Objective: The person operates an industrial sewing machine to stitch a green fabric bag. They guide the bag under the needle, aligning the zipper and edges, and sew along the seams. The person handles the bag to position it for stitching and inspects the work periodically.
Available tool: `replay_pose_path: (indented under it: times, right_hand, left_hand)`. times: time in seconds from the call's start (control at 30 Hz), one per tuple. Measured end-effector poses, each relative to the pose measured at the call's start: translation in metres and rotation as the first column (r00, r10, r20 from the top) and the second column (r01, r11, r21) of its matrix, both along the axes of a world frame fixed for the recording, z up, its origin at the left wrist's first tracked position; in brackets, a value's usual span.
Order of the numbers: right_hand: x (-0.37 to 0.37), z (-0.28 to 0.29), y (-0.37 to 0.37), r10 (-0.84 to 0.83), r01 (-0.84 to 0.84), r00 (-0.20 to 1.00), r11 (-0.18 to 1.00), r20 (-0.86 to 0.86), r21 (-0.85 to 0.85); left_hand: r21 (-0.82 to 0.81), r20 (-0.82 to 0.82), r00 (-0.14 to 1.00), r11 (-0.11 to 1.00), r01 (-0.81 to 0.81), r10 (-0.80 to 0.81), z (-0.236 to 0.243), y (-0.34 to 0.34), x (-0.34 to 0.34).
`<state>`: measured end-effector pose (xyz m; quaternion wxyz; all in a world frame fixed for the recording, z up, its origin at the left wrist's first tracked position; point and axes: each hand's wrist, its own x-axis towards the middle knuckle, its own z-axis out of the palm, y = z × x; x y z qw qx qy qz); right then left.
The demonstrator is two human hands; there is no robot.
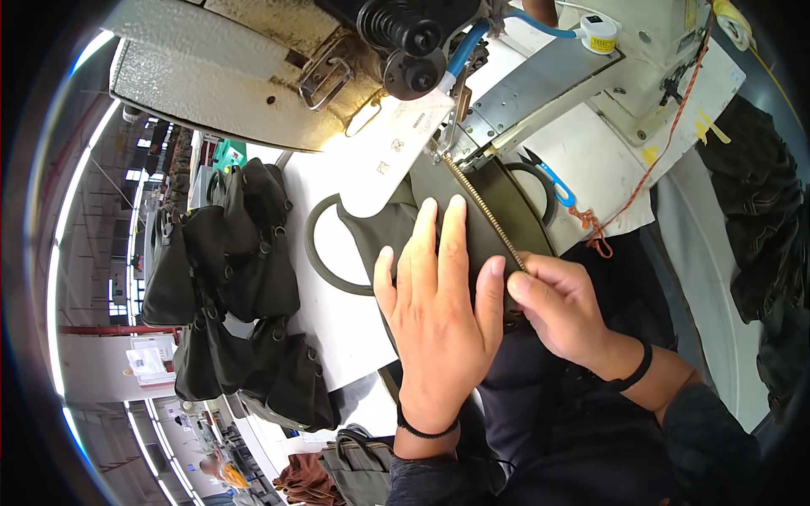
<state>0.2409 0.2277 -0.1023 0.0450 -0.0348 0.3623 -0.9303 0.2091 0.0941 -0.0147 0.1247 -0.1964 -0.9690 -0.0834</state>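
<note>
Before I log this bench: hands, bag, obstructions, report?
Left hand spread on bag. Right hand pinching zipper. Snips off to the right, clear of both hands.

Olive bag (380, 239), gold zip (484, 208), blue-handled snips (554, 180).

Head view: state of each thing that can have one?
Olive bag: spread, handles either side.
Brass-toned zipper: nearly straight along the bag.
Left hand: flat on the bag.
Right hand: pinching at zipper's lower visible end.
Blue-handled thread snips: lying, orange cord attached.
Dark bags: heaped at left.
Sewing machine: running or stopped, cannot tell.
</note>
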Motion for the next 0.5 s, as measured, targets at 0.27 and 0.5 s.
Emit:
replay_pose_path:
  times: [0.27,0.5]
  right_hand:
    - [-0.008,-0.006,0.002,0.028,-0.029,0.999,0.999,-0.04,-0.021]
    - [-0.024,-0.002,-0.003,0.01,-0.01,1.0,1.0,0.022,0.014]
  left_hand:
    - [0.027,-0.021,1.0,1.0,0.016,-0.015,-0.005,-0.001,-0.01]
    - [0.069,-0.056,0.998,0.997,0.037,-0.034,-0.005,-0.004,-0.027]
